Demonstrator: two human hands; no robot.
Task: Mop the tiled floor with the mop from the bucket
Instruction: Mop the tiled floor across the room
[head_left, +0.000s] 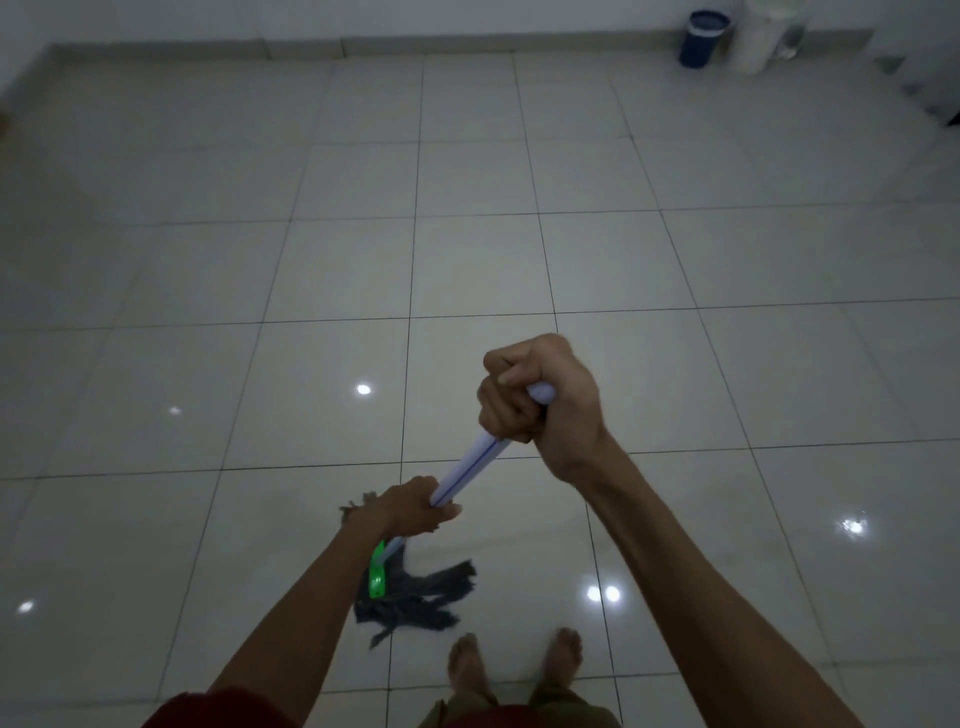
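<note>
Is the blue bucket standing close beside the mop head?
No, the blue bucket stands far off by the wall, while the mop head lies near the feet.

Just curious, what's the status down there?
Both hands gripping mop handle: right hand high, left hand low. Mop head on tiled floor by bare feet. Path clear.

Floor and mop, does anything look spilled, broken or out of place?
Nothing stands out. The floor shows only light reflections, the mop lies flat on it, both hands grip the handle, and the blue bucket stands upright by the wall.
</note>
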